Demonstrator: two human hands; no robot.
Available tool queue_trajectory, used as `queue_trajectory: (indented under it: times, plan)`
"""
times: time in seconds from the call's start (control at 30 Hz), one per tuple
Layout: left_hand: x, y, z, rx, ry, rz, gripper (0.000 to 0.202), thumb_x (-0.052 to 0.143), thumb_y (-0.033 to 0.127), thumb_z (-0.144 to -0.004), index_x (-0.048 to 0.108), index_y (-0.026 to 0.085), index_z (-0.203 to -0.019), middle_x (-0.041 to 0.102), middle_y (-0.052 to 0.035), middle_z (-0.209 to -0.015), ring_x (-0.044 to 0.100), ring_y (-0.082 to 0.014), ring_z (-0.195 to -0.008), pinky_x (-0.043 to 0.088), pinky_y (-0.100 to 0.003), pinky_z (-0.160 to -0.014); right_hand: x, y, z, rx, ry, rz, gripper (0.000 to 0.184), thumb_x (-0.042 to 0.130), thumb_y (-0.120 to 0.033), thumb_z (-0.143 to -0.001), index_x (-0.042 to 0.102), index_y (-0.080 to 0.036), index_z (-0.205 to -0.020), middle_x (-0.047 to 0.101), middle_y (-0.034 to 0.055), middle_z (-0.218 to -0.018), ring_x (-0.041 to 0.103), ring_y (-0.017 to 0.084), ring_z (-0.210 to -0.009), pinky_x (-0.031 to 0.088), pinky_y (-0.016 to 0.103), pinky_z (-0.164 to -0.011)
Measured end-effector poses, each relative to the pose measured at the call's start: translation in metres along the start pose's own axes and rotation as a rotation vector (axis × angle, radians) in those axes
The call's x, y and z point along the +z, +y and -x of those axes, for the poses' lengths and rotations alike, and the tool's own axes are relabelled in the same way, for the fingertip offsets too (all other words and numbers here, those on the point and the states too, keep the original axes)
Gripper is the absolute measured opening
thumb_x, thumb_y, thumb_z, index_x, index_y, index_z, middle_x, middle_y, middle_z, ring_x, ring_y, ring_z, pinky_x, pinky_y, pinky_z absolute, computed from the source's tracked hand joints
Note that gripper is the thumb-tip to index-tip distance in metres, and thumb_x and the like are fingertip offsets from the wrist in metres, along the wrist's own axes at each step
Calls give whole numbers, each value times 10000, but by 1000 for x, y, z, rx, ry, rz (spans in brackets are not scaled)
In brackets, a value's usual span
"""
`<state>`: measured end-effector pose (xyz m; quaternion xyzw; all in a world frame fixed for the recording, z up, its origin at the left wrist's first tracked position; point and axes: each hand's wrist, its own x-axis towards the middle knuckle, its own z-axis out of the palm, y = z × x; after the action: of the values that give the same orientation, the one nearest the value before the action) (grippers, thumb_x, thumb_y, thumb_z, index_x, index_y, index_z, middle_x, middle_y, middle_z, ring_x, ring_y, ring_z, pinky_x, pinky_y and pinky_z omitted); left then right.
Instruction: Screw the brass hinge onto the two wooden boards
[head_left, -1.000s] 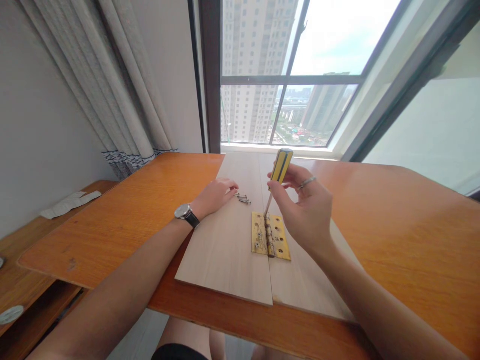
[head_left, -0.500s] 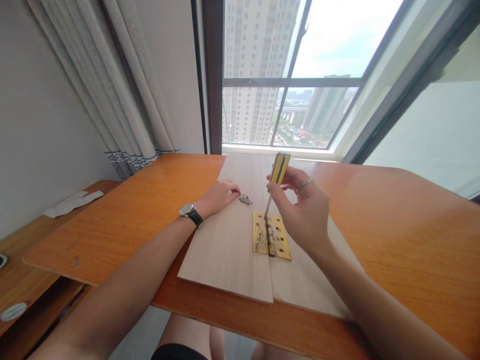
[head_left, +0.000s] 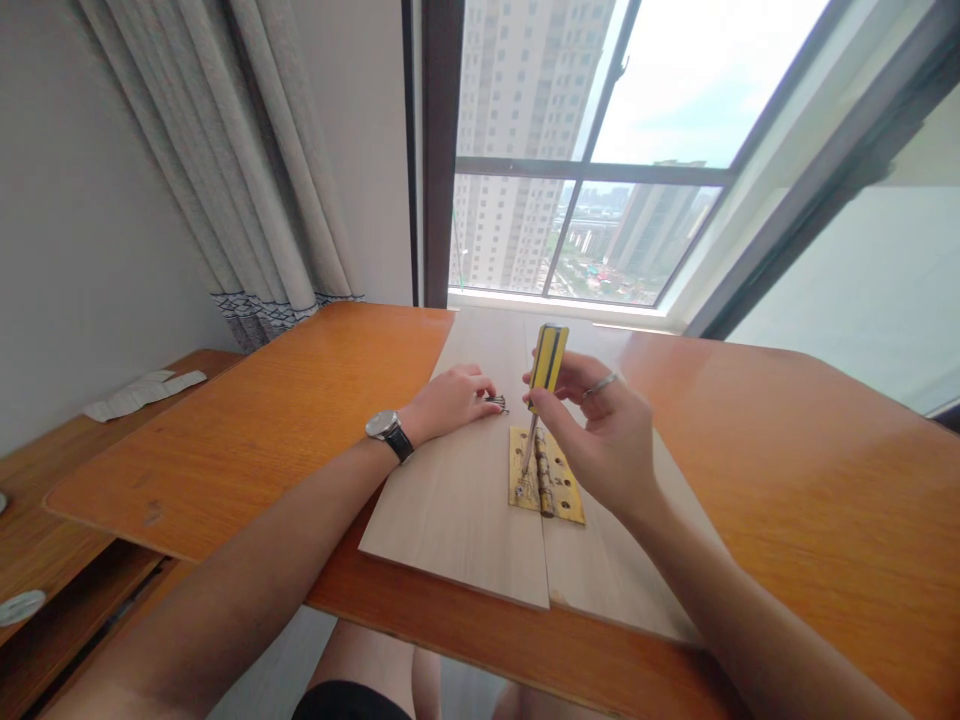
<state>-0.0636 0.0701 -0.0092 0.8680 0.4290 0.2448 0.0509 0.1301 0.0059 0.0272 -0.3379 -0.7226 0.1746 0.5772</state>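
Head view. Right hand, mine: fingers closed round a yellow-and-black screwdriver, its shaft tilted, tip at the left leaf of a brass hinge. Hinge: lay flat across the seam between two pale boards. Left hand, mine: fingers bent, touching loose screws; whether I gripped any, I could not tell. Handling, in my judgement: best served by an upright shaft, a well-seated tip and steady downward pressure. Containers: one open compartment under the side desk, its contents too dark to read.
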Motion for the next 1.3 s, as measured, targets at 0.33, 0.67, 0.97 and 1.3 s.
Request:
queue_trajectory:
  times: [0.33,0.67,0.97,1.3]
  plan:
    - [4,-2,2,7,16,-5,153,700,308,-935,733,164,-975,677,-59,-972,660,-212,-955,519,-325,-879,-1,7,2,-16,31,31,288,700,-219,-858,690,-238,-1146,765,30,-953,711,200,-826,580,398,-744]
    - [1,0,3,6,-3,-7,187,699,322,-936,733,155,-1014,667,-77,-997,647,-230,-988,512,-344,-904,-1,3,3,-66,19,60,287,694,-208,-862,681,-226,-1148,767,35,-954,710,195,-831,571,384,-739]
    - [4,-1,2,14,11,-43,161,689,325,-937,740,176,-972,653,-59,-949,647,-208,-922,528,-323,-873,0,0,2,-108,-13,99,220,682,-199,-854,683,-228,-1072,757,30,-926,666,173,-762,566,365,-700]
    - [3,1,3,0,0,-27,157,686,292,-938,736,152,-986,654,-73,-967,641,-225,-941,523,-337,-872,-1,3,5,-93,-24,26,261,687,-198,-860,670,-241,-1117,752,32,-941,709,204,-825,584,398,-756]
